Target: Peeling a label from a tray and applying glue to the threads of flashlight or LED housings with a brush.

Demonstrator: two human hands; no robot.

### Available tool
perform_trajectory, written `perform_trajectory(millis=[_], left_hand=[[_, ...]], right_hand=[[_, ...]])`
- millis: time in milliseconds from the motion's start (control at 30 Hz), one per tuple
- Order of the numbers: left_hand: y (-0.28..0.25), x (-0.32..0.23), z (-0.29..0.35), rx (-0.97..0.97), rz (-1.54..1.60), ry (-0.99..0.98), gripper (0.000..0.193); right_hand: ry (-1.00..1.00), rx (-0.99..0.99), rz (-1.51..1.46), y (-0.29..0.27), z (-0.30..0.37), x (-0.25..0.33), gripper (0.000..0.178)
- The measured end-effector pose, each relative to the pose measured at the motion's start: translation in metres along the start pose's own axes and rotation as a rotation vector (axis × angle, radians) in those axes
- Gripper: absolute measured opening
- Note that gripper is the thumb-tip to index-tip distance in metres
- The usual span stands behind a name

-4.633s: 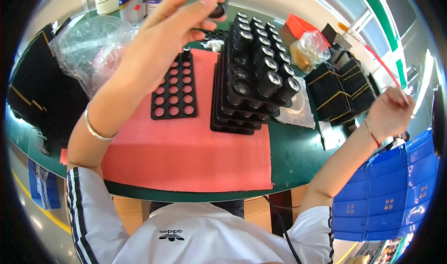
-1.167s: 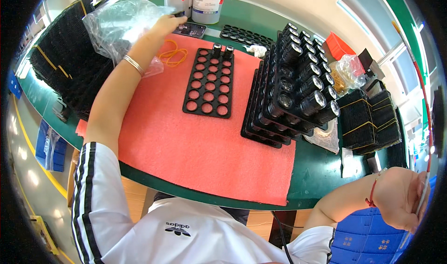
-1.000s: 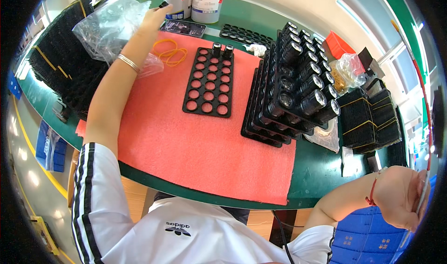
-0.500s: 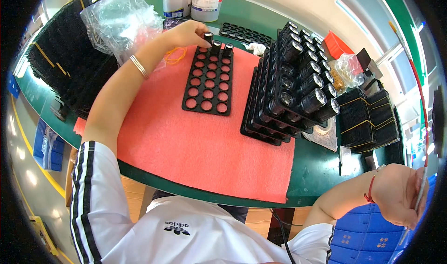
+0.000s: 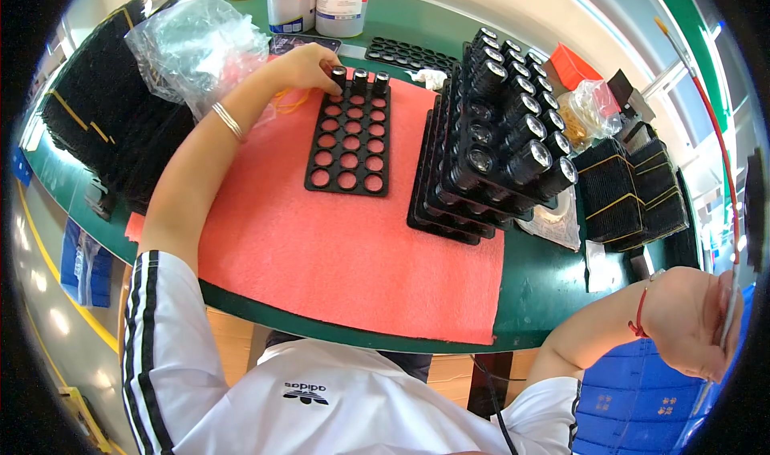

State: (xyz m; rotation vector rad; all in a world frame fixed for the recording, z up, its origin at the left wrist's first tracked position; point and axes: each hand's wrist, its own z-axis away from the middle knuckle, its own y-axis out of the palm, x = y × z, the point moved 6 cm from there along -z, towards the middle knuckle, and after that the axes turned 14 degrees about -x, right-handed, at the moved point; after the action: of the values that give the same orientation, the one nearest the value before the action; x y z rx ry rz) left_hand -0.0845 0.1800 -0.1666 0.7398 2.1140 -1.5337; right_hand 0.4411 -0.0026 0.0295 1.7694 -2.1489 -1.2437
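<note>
On a pink foam mat (image 5: pixel 265 238) lies a black tray (image 5: pixel 347 190) with rows of round holes, most showing pink through them. Three black cylinders with shiny tops stand in its far row. The leftmost cylinder (image 5: pixel 339 78) is pinched in the fingers of my left hand (image 5: pixel 309 66); its lower end appears seated in the tray's corner hole. Far out at the right, off the table's edge, my right hand (image 5: pixel 686 323) is closed round a long thin paintbrush (image 5: pixel 719 146) with a red handle, its tip pointing up.
Right of the tray stands a stack of black trays (image 5: pixel 445 182) filled with similar cylinders. Bundled black trays (image 5: pixel 96 110) and a clear plastic bag (image 5: pixel 196 46) are at the left. Metal cans (image 5: pixel 341 6) stand behind. A red bin (image 5: pixel 571 66) and banded black bundles (image 5: pixel 613 194) sit at the right.
My left hand has lowered the leftmost cylinder until it stands level with the two beside it. My right hand keeps its hold on the paintbrush. The whole view has shifted slightly.
</note>
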Motion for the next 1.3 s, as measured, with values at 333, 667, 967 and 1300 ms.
perform_trajectory(millis=[333, 667, 967, 1300], left_hand=[[-0.021, -0.190, 0.055, -0.201, 0.200, 0.492, 0.025], [0.010, -0.218, 0.075, -0.184, 0.087, 0.591, 0.043], [0.012, -0.213, 0.072, -0.256, 0.209, 0.549, 0.046], [-0.015, -0.194, 0.071, -0.426, 1.171, 0.083, 0.029]], right_hand=[[0.095, 0.493, 0.673, 0.033, 0.024, -0.012, 0.027], [0.910, 1.177, 0.700, 0.044, 0.096, -0.060, 0.026], [0.815, 1.435, 0.739, 0.053, 0.145, -0.065, 0.031], [1.026, 1.389, 0.616, 0.052, 0.161, -0.072, 0.031]])
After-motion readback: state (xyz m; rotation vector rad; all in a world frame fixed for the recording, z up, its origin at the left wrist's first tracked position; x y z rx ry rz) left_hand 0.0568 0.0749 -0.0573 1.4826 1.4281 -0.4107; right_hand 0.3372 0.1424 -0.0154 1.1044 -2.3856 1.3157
